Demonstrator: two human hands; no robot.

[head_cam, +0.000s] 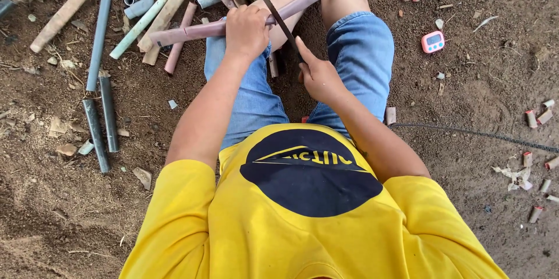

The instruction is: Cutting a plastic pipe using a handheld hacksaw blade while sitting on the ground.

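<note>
Seated on dirt floor, sawing a pinkish pipe (303,2) laid across the legs.
Left hand (246,30) grip clamped on the pipe, likely pinning it against the knee so it won't roll. Right hand (317,75) grip closed on the lower end of a hacksaw blade (269,4); blade crosses the pipe just beside the left fingers. Pipe offcuts and a pink timer (432,41) lie around.

Just 1 view here, a head cam looking almost straight down over the yellow shirt (303,221) at the lap. It's close in, with dirt ground (477,75) filling both sides.
</note>
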